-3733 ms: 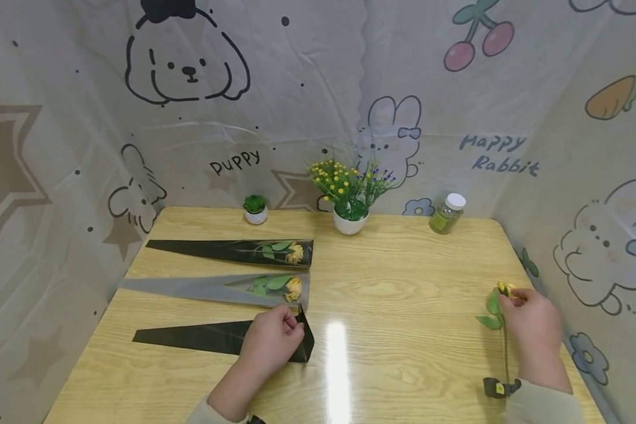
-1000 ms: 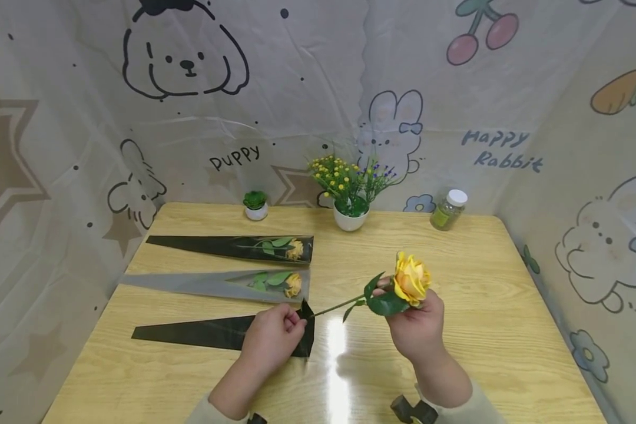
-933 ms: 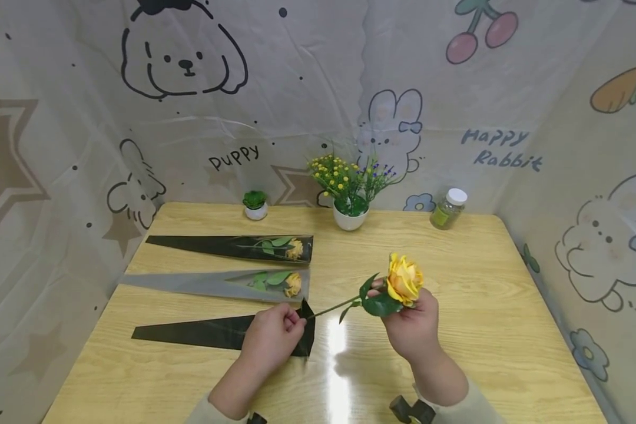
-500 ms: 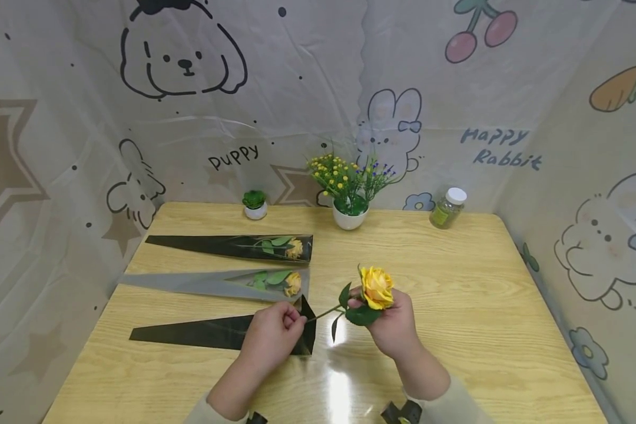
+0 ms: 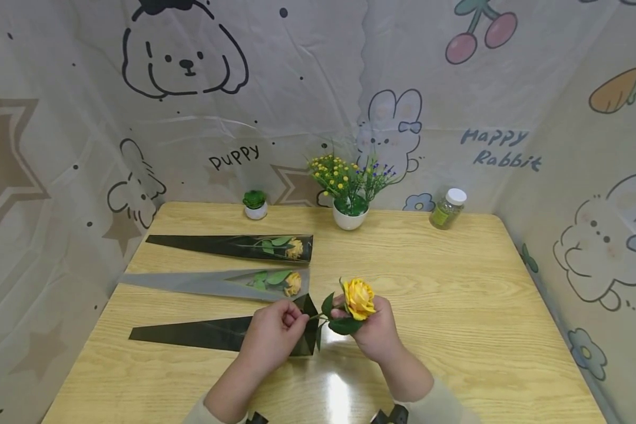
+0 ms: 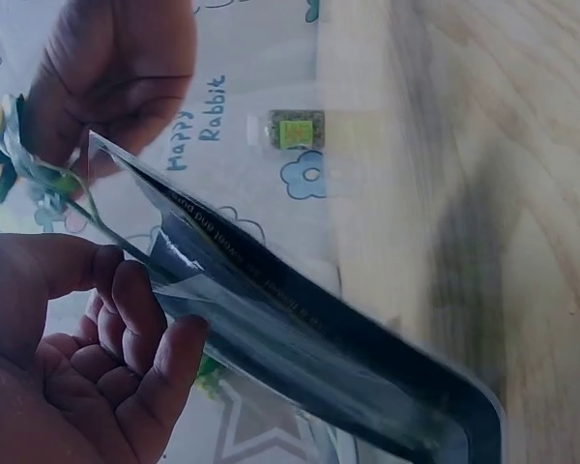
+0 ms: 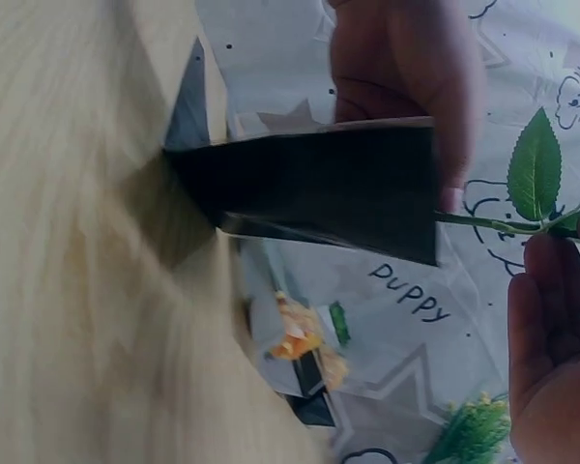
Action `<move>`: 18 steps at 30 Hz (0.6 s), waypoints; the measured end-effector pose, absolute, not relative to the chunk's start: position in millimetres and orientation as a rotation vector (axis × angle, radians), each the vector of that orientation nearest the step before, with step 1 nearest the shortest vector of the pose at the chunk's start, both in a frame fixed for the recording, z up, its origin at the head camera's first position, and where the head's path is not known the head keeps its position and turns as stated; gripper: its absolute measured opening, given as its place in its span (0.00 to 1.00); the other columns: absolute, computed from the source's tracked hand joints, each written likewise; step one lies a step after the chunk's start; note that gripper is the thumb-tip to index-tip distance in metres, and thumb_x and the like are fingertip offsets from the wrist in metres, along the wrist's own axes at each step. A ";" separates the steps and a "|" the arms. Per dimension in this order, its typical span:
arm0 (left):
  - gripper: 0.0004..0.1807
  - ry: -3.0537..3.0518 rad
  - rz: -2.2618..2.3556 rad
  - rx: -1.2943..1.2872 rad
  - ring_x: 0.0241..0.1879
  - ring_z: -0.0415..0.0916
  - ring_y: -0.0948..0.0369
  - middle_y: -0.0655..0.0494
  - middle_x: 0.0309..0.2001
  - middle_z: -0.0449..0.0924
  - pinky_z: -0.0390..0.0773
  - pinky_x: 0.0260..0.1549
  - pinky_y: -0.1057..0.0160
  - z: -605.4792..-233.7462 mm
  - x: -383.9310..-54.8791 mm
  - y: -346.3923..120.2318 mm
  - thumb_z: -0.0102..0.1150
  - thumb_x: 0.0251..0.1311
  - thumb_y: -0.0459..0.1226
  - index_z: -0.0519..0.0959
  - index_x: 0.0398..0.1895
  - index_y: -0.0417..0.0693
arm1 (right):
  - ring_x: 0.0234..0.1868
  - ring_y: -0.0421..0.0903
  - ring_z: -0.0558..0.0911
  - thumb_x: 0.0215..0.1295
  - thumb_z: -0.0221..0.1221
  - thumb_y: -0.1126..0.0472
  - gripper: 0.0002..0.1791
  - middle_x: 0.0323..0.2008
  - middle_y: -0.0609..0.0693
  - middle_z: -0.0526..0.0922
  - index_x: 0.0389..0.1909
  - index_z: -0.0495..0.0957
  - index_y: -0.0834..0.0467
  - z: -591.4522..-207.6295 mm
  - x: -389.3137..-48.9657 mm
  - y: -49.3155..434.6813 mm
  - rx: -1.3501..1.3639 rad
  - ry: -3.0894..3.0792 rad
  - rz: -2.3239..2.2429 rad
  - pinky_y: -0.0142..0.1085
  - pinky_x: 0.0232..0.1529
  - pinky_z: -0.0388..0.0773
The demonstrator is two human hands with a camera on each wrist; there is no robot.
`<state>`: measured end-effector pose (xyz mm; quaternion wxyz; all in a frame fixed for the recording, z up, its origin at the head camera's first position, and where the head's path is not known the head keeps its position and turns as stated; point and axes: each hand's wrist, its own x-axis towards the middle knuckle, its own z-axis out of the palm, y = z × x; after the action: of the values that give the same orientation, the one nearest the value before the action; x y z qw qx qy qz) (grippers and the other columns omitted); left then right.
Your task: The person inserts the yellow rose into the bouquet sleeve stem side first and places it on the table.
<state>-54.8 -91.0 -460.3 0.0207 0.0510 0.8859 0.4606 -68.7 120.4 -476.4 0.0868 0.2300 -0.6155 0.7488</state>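
A yellow artificial rose (image 5: 358,299) with green leaves is in my right hand (image 5: 377,334), its stem held between fingers and thumb just under the bloom. The stem slants left into the mouth of a black flower sleeve (image 5: 196,337) with a clear front. My left hand (image 5: 273,333) pinches the clear film at that mouth, keeping it spread. In the left wrist view the stem (image 6: 106,230) passes beside the left fingertips, between film and black backing. The right wrist view shows the sleeve's black back (image 7: 319,184) raised off the table at its mouth; the stem's lower end is hidden.
Two filled sleeves lie behind: a grey one (image 5: 175,285) and a black one (image 5: 201,244), each with a yellow rose. Along the back stand a small potted succulent (image 5: 255,206), a flowerpot (image 5: 351,219) and a lidded jar (image 5: 447,209). Patterned cloth (image 5: 307,88) surrounds the table.
My right hand picked up the rose at the far right and brought it left, sliding the stem deeper into the sleeve. My left hand stays at the mouth, which now stands wider.
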 end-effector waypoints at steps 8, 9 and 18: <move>0.10 2.684 1.522 0.188 0.22 0.72 0.65 0.64 0.21 0.75 0.74 0.22 0.66 -453.9 -52.2 -88.9 0.68 0.69 0.36 0.79 0.29 0.49 | 0.43 0.41 0.86 0.64 0.73 0.68 0.12 0.37 0.48 0.88 0.37 0.82 0.73 -486.4 -69.2 108.6 0.590 -1.948 2.215 0.33 0.49 0.82; 0.10 2.683 1.527 0.192 0.22 0.72 0.65 0.64 0.21 0.75 0.74 0.23 0.66 -453.3 -52.0 -88.7 0.68 0.69 0.35 0.79 0.29 0.49 | 0.43 0.41 0.86 0.64 0.73 0.69 0.12 0.37 0.47 0.88 0.39 0.81 0.74 -486.4 -68.4 107.6 0.559 -1.972 2.217 0.33 0.48 0.83; 0.10 2.687 1.535 0.150 0.22 0.73 0.65 0.64 0.21 0.75 0.74 0.23 0.66 -451.3 -52.0 -89.7 0.68 0.69 0.35 0.79 0.29 0.50 | 0.46 0.47 0.87 0.62 0.64 0.83 0.45 0.43 0.74 0.82 0.76 0.52 0.66 -480.3 -62.6 107.1 0.495 -1.986 2.226 0.37 0.46 0.86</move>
<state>-52.0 -89.7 -451.3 0.0216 0.0485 0.8671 0.4953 -62.6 107.1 -480.3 0.0588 0.1634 -0.6555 0.7349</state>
